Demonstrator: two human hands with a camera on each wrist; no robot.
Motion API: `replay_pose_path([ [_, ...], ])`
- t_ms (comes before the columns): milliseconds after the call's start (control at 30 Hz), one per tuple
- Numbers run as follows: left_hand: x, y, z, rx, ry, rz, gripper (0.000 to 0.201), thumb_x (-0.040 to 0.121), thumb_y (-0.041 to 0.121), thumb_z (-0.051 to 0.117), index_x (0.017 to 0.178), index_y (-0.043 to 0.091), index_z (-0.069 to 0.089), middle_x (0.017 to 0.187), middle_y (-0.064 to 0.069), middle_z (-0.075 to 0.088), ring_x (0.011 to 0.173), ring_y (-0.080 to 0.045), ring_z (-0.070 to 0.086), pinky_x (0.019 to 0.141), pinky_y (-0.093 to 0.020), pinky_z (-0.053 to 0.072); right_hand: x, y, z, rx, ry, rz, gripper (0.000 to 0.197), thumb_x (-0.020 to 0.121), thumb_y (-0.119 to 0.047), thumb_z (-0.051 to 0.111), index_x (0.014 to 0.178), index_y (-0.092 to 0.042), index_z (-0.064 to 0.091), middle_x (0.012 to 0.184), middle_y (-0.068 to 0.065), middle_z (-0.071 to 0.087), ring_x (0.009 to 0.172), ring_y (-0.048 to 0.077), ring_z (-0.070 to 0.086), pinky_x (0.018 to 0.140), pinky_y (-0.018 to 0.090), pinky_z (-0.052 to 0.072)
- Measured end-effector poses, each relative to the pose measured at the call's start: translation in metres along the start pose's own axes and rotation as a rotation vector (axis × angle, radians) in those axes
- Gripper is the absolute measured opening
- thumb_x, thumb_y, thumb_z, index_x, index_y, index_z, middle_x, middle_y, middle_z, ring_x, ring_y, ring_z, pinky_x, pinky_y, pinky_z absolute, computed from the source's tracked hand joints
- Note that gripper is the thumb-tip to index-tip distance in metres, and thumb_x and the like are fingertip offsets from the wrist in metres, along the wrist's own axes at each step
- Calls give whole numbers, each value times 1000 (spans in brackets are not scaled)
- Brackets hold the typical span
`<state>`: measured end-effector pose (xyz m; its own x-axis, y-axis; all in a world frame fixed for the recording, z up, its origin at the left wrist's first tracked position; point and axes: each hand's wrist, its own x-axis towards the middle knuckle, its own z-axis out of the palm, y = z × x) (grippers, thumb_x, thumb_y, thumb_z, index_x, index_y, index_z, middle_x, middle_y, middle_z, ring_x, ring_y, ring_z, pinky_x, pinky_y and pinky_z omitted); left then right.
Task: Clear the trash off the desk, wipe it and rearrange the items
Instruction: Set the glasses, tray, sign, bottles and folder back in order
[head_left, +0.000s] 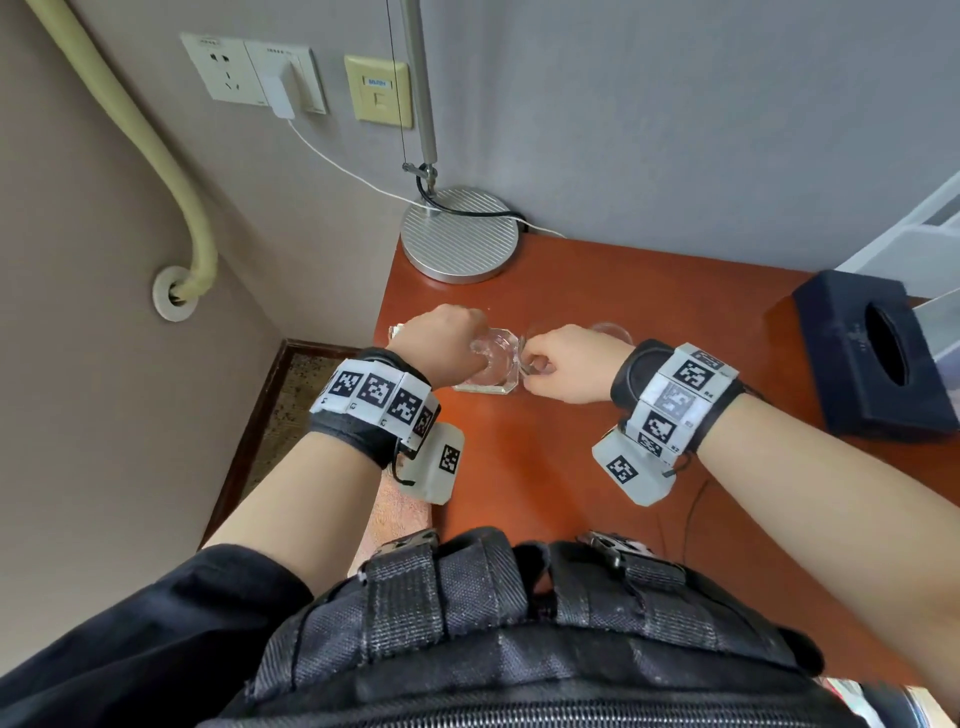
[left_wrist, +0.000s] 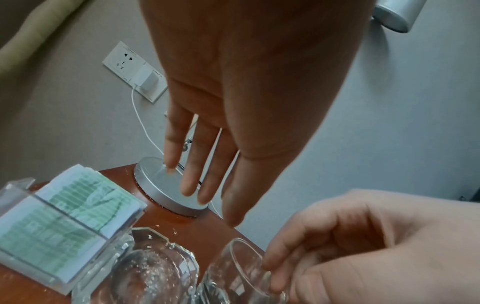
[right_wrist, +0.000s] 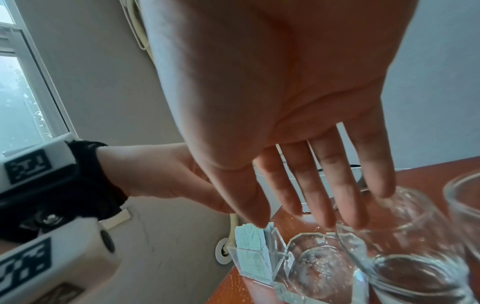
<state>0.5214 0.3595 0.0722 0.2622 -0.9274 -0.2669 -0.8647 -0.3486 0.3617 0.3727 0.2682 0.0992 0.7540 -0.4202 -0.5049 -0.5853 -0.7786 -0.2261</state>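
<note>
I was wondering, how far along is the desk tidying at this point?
No loose trash shows on the desk, but pale specks near the ashtray suggest wiping is not done. In hand: the right hand grips a glass beside the ashtray; the left hand hovers open above it. Left: wiping, arranging the items.

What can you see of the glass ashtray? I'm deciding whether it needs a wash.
The ashtray is thick clear glass, square with cut corners and a round bowl, flecked with pale specks. It sits flat on the red-brown desk near its left edge, between a clear card holder and a drinking glass gripped by the right hand. The left hand is over it; contact is unclear.
</note>
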Motion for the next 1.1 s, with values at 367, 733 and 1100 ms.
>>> replay_pose_path([
  [367,-20,61,18,28,-114,37,34,86,32,58,117,17,58,111,-3,63,103,-23,59,85,-38,51,-61,39,14,-64,-135,25,36,95,-35,48,124,-15,54,110,1,60,86,17,56,75,30,48],
  [733,-9,167,43,88,-158,43,37,88,33,56,119,15,57,115,-3,62,104,-22,59,89,-39,51,-123,127,14,-106,-127,33,36,95,-36,47,125,-17,54,112,1,58,90,19,57,76,32,49],
  [1100,13,276,93,45,-183,23,39,89,34,56,124,17,54,119,-1,59,105,-21,58,89,-37,51,-182,232,30,-115,-189,35,38,95,-37,47,127,-17,52,110,-2,53,90,18,54,77,31,48],
])
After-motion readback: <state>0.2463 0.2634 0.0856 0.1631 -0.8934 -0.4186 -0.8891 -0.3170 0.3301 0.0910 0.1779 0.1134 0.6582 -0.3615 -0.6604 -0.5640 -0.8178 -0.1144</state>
